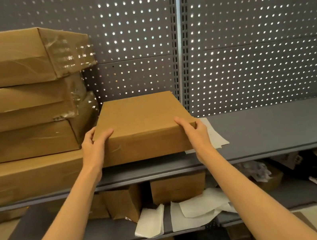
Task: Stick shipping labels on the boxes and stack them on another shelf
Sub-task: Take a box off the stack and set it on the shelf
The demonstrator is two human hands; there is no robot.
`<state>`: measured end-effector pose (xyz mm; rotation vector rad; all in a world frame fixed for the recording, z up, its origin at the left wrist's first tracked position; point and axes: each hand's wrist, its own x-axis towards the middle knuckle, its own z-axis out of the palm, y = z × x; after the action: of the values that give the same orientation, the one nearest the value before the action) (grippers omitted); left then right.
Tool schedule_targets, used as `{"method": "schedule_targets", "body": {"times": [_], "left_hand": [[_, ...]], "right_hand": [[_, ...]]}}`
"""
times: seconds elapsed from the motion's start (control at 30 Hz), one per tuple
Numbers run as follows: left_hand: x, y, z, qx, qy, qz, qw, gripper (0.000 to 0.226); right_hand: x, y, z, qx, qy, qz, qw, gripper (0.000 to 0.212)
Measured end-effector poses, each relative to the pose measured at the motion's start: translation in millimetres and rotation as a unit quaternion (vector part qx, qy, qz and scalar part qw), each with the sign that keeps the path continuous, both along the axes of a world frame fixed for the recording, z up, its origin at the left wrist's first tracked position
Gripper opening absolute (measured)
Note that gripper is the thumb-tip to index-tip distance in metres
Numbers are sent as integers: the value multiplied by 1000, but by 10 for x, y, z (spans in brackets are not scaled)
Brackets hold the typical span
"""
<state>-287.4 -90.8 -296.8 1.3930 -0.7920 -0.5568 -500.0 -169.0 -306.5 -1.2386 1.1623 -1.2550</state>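
Grey perforated back panel [243,32], lit through its holes, stood behind a grey metal shelf [280,126].

Item 1: brown cardboard box [142,126], flat, plain on its top and front faces. It sat on the shelf near the front edge, toward the left half, just beside a stack of large boxes [19,97]. Whether it rested fully on the shelf or was slightly lifted could not be told.

Item 2: left hand [94,145], gripping the box's near left corner, thumb lying over the top face, fingers wrapped round the left side.

Item 3: right hand [193,130], gripping the near right corner, thumb over the top edge, fingers down the right side. Both bare forearms reached up from the lower corners of the view.

Item 4: white paper sheet [214,135], lying on the shelf, partly under the box's right side and showing past the right hand.

Item 5: the stack of large boxes, four high, wrapped in glossy tape, filling the shelf's left end.

Item 6: lower shelf [36,234], holding smaller cartons [177,188] toward its back and loose white sheets [191,210] at its front edge.
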Motion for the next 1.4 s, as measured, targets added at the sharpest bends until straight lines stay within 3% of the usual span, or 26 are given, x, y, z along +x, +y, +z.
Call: {"method": "schedule_targets", "body": {"times": [0.3,0.67,0.9,1.4], "left_hand": [[-15,-17,-140,-4,-1,-3,1000,61],[-28,-46,-264,-8,1,15,1000,60],[-4,-51,-321,1,-52,44,998,60],[115,-39,-386,37,-83,62,994,61]], "right_hand": [[100,-29,-250,11,-24,-14,1000,52],[96,-71,-334,17,-20,-5,1000,51],[117,-94,-362,13,-18,0,1000,55],[196,-105,-375,15,-6,5,1000,55]]}}
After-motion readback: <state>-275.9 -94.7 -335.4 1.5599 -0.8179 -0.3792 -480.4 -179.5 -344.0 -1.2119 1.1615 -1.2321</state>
